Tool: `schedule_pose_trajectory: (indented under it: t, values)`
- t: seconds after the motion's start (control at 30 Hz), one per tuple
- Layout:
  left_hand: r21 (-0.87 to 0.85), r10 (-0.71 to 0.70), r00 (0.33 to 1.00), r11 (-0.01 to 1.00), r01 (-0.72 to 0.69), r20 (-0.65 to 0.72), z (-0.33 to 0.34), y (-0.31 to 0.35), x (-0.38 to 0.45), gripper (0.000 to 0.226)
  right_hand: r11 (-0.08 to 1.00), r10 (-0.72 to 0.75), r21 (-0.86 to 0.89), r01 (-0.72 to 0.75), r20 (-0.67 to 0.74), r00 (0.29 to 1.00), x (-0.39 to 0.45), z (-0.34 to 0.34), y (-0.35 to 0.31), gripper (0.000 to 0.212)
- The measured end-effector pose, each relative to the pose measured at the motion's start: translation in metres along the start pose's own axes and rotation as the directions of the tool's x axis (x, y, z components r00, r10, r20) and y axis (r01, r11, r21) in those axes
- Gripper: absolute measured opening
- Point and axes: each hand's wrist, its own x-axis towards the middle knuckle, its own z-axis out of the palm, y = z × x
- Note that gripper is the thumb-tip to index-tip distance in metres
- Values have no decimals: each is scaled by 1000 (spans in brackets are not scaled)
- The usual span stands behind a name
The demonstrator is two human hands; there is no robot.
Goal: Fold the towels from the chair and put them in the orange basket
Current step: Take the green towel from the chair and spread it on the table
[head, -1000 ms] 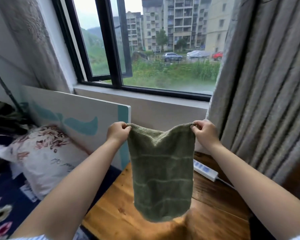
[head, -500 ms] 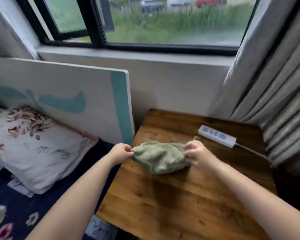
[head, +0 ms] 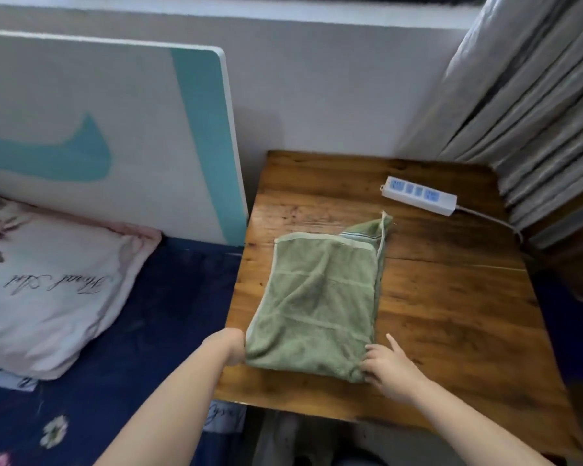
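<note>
1. Lying flat on the wooden table point(head: 451, 314), the green towel point(head: 313, 301) is folded over once, its near edge close to the table's front edge and its far right corner point(head: 384, 220) sticking out unaligned past the top layer
2. The near left corner is held by the left hand point(head: 231, 344); the fingers are hidden behind the cloth, so it can only be judged that they are closed on it
3. The near right corner is pinched by the right hand point(head: 389, 368), with the forefinger left pointing straight out over the wood
4. The orange basket and the chair are not seen in this view, so where the towel must be carried cannot be told
5. A crooked fold is judged the likeliest fault: if the next fold is made without the stray far corner being squared, the layers would be left stepped
6. The towel could be dragged off the front edge if it is pulled further toward the body, since little wood is left there
7. The power strip point(head: 419, 195) and its cable point(head: 492, 218) lie near the far right corner; the strip could be knocked by a wide sweep
8. Open wood is left to the right of the towel; on the left the table edge is just beside it, with the bed point(head: 169, 297) and pillow point(head: 44, 280) below
</note>
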Motion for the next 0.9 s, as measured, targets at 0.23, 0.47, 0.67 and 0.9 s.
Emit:
schedule_pose_trajectory:
  t: [0.23, 0.47, 0.67, 0.9]
  values:
    - [-59, -21, 997, 998, 16, -80, -27, 7, 27, 31, 993, 75, 104, -63, -112, 991, 14, -33, 24, 24]
    - [-128, 55, 934, 986, -107, -353, -90, 48, 56, 31, 951, 296, 193, -243, -331, 896, 63, -98, 67, 28]
    - [-103, 17, 890, 992, -71, -455, -135, 78, 83, 31, 945, 326, 163, -285, -357, 876, 107, -122, 96, 29]
    - [-24, 20, 913, 999, -33, -407, -169, 108, 119, 48, 986, 153, -27, -162, -206, 967, 137, -126, 107, 52]
